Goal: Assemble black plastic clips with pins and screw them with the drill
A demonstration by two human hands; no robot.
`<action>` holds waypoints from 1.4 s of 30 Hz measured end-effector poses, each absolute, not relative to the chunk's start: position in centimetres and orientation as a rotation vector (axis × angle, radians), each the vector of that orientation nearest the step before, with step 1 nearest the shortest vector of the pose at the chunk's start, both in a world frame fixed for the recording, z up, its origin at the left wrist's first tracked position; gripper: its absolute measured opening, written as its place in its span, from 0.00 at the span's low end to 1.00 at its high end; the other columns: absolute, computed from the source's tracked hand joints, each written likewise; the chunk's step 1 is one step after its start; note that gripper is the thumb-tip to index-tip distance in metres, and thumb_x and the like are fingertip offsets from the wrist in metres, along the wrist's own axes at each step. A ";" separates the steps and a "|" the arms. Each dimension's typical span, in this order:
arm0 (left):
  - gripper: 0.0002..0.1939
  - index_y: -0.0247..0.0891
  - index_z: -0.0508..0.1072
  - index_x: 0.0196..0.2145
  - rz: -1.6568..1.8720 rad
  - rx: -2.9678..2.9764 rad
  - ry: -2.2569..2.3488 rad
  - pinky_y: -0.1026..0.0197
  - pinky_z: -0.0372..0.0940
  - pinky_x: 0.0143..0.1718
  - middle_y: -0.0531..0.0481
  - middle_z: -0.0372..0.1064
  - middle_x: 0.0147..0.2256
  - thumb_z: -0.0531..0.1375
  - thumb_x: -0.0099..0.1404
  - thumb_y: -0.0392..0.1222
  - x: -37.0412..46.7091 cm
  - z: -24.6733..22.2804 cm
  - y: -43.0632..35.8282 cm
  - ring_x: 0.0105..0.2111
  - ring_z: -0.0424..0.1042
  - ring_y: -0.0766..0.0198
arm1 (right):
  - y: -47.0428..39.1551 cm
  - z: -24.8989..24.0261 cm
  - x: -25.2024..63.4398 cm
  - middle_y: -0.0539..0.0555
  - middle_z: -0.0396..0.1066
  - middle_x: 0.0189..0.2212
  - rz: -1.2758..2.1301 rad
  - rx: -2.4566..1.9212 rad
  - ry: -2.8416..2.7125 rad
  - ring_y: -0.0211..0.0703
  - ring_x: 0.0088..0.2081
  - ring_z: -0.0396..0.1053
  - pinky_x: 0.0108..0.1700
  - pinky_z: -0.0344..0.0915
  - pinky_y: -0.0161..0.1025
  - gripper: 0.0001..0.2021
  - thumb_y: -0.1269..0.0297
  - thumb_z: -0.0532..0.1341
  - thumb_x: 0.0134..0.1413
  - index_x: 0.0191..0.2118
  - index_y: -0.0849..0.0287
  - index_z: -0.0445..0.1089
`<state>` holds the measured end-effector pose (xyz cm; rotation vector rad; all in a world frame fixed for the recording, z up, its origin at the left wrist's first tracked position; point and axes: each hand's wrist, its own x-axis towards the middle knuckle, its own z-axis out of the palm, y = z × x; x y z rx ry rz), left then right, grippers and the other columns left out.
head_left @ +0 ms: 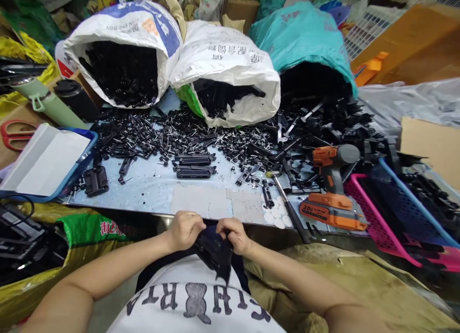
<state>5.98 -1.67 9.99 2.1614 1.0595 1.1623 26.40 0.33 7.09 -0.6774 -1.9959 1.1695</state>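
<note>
A black plastic part (215, 256), tilted and a little blurred, is held in front of my body below the table's near edge. My left hand (185, 231) is closed on its upper left end, and my right hand (235, 235) pinches its upper right side. Parts of the fingertips are hidden. On the table just beyond, two long black plastic assemblies (195, 165) lie side by side. A hammer (289, 206) and an orange cordless drill (334, 189) lie to the right of my hands.
Two white sacks (230, 55) and a teal sack (302, 36) spill black parts and metal pins over the table (151, 184). A blue tray (68, 179) and scissors (16, 134) are left; pink (381, 232) and blue (420, 203) baskets stand right.
</note>
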 end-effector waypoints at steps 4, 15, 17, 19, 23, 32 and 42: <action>0.25 0.36 0.69 0.24 0.525 2.232 1.659 0.63 0.58 0.24 0.46 0.68 0.19 0.42 0.70 0.49 4.8 8.7 0.7 0.21 0.69 0.62 | 2.6 6.1 27.0 0.52 0.64 0.16 0.948 -0.895 -2.486 0.37 0.19 0.62 0.25 0.55 0.35 0.33 0.40 0.33 0.59 0.22 0.58 0.61; 0.29 0.33 0.74 0.40 -0.035 2.131 2.039 0.56 0.64 0.33 0.38 0.74 0.31 0.38 0.70 0.51 5.9 10.0 3.7 0.33 0.75 0.52 | 5.3 8.9 23.6 0.62 0.68 0.37 0.091 -0.936 -2.904 0.52 0.38 0.65 0.39 0.57 0.44 0.24 0.47 0.58 0.53 0.45 0.64 0.64; 0.28 0.35 0.74 0.40 -0.012 2.131 2.019 0.57 0.64 0.34 0.40 0.75 0.31 0.39 0.70 0.52 5.9 10.1 3.6 0.34 0.75 0.53 | 5.8 8.8 23.8 0.60 0.67 0.35 0.102 -0.839 -2.916 0.50 0.37 0.64 0.38 0.56 0.43 0.22 0.48 0.58 0.53 0.43 0.64 0.64; 0.28 0.36 0.74 0.39 0.011 2.132 2.013 0.58 0.63 0.34 0.40 0.75 0.31 0.39 0.70 0.54 5.9 10.1 3.6 0.34 0.75 0.53 | 6.1 8.9 24.1 0.59 0.67 0.34 0.113 -0.770 -2.913 0.49 0.36 0.63 0.38 0.55 0.42 0.22 0.48 0.57 0.54 0.42 0.64 0.64; 0.28 0.37 0.74 0.36 0.134 2.186 1.988 0.59 0.61 0.32 0.42 0.74 0.29 0.39 0.70 0.54 5.4 9.7 3.8 0.32 0.74 0.55 | 6.4 9.8 25.3 0.58 0.68 0.32 0.100 -0.831 -2.885 0.46 0.34 0.64 0.35 0.54 0.40 0.25 0.42 0.52 0.55 0.40 0.62 0.65; 0.37 0.37 0.69 0.22 0.856 2.388 0.979 0.63 0.59 0.25 0.47 0.66 0.18 0.30 0.68 0.58 5.0 11.0 0.1 0.21 0.66 0.65 | 3.8 11.9 28.8 0.52 0.59 0.14 0.795 -0.491 -2.485 0.40 0.19 0.59 0.27 0.54 0.39 0.34 0.41 0.29 0.59 0.20 0.56 0.58; 0.39 0.38 0.72 0.45 1.428 2.486 1.132 0.55 0.66 0.40 0.40 0.71 0.37 0.34 0.63 0.67 7.5 6.3 -1.8 0.42 0.70 0.56 | 3.7 4.9 17.9 0.66 0.53 0.56 0.568 -1.072 -1.975 0.56 0.59 0.52 0.52 0.58 0.57 0.22 0.54 0.44 0.58 0.55 0.57 0.52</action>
